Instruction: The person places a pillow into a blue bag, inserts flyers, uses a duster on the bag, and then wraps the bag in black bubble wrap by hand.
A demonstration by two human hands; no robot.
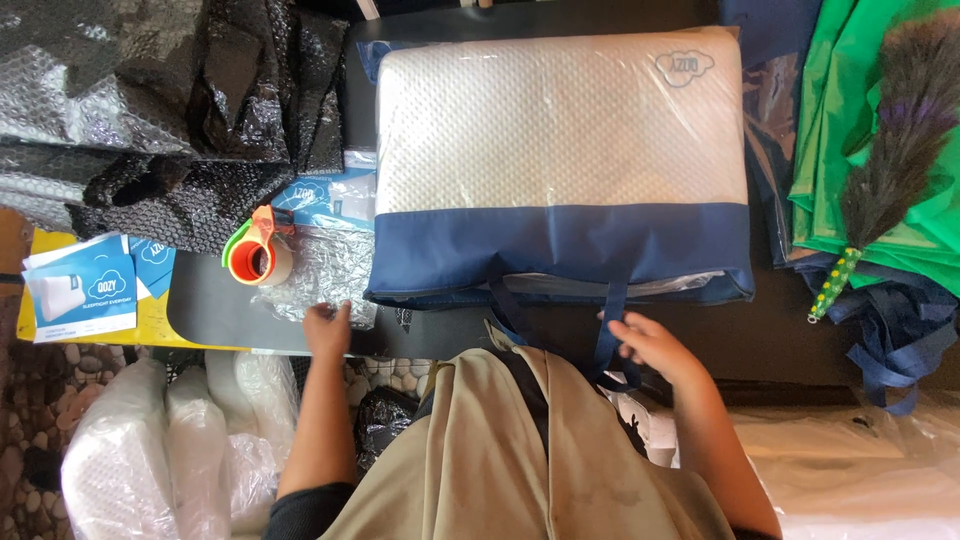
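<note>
Right hand [655, 345] had its grip closed on the navy strap [608, 330] of the pillow bag [560, 160], prob. to steady or pull it; bag lay flat on the dark desk [800, 345] just beyond that grip. Left hand [327, 328] rested w/ fingers loosely curled on clear plastic wrap [330, 275], holding nothing firmly. Just past the left grip: orange tape dispenser [255, 255], leaflets [80, 285] further left. Beyond, black bubble wrap [180, 120] crowded that side. Far right of the strap grip: green cloth [860, 120], feather duster [895, 150].
</note>
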